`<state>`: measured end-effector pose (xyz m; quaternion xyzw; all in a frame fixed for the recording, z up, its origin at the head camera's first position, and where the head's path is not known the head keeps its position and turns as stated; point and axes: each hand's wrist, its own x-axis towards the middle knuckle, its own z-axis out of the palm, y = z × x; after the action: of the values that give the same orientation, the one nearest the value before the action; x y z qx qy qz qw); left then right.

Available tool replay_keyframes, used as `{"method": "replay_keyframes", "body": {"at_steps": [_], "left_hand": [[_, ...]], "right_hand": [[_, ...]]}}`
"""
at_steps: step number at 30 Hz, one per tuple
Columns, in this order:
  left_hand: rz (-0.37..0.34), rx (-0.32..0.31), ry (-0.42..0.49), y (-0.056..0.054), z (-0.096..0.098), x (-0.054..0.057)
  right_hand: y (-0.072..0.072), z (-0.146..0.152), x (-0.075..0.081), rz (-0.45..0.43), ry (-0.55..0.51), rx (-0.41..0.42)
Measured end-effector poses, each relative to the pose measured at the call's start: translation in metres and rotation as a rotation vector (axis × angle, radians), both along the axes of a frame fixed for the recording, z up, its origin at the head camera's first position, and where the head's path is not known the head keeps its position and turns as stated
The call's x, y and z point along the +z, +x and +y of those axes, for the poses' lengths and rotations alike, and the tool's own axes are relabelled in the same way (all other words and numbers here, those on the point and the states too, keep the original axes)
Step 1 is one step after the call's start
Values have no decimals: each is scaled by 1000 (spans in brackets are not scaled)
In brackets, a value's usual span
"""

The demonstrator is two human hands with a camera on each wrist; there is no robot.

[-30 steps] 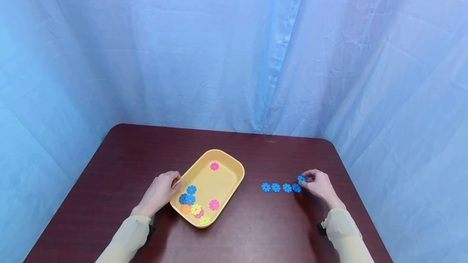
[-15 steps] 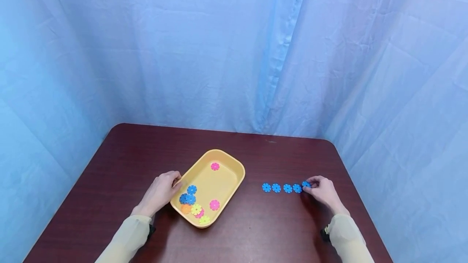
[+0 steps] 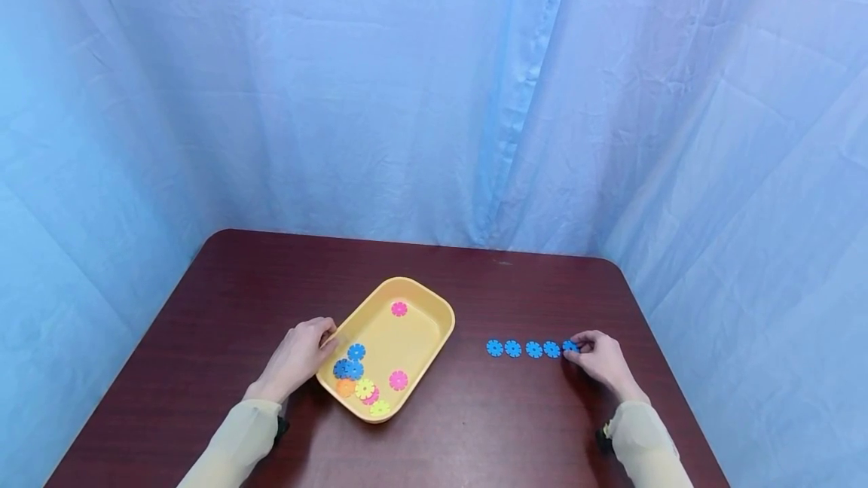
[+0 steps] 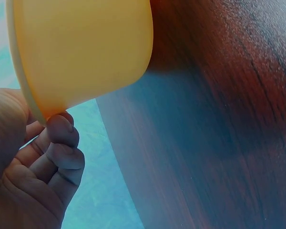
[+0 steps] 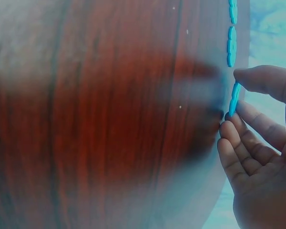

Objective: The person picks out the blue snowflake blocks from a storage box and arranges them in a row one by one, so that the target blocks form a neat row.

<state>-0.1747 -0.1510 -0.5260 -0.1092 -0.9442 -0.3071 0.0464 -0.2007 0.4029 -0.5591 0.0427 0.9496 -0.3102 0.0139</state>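
My left hand [image 3: 298, 356] grips the rim of a yellow plastic tray [image 3: 434, 349] at its left side; in the left wrist view the thumb and fingers [image 4: 62, 131] pinch that rim. Inside the tray lie flat notched discs: blue [image 3: 356, 352], orange [image 3: 345, 388], yellow [image 3: 380, 407] and pink [image 3: 398, 380]. To the right, my right hand [image 3: 602, 360] pinches a blue notched disc [image 5: 234, 99] by its edges between thumb and fingers. That disc sits at the right end of a row of blue discs [image 3: 533, 350] lying on the table.
The dark red-brown table [image 3: 461, 443] has rounded far corners. Light blue curtains [image 3: 380, 96] hang behind it and along both sides. Between the tray and the row of discs is a stretch of bare tabletop.
My right hand has moved right and toward me, bringing its blue disc from above the fourth disc to the row's right end. The left hand and tray have stayed in place.
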Motion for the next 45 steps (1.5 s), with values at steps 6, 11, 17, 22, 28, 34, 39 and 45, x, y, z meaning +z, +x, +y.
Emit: {"method": "replay_keyframes", "body": {"at_steps": [6,11,17,22,28,34,39,45], "left_hand": [[-7,4,0,0,0,1],[-9,8,0,0,0,1],[-15,9,0,0,0,0],[-16,8,-2,0,0,0],[-21,8,-2,0,1,1],[-19,6,1,-1,1,1],[-15,4,5,-1,0,1],[-28,11,2,-1,1,0]], "right_hand": [[1,1,-1,0,-4,1],[1,0,-1,4,-9,1],[2,0,-1,7,-9,7],[2,0,-1,16,-5,11],[2,0,-1,21,1,10],[2,-1,1,18,-2,12],[0,0,2,25,-1,19],[0,0,3,34,2,22]]}}
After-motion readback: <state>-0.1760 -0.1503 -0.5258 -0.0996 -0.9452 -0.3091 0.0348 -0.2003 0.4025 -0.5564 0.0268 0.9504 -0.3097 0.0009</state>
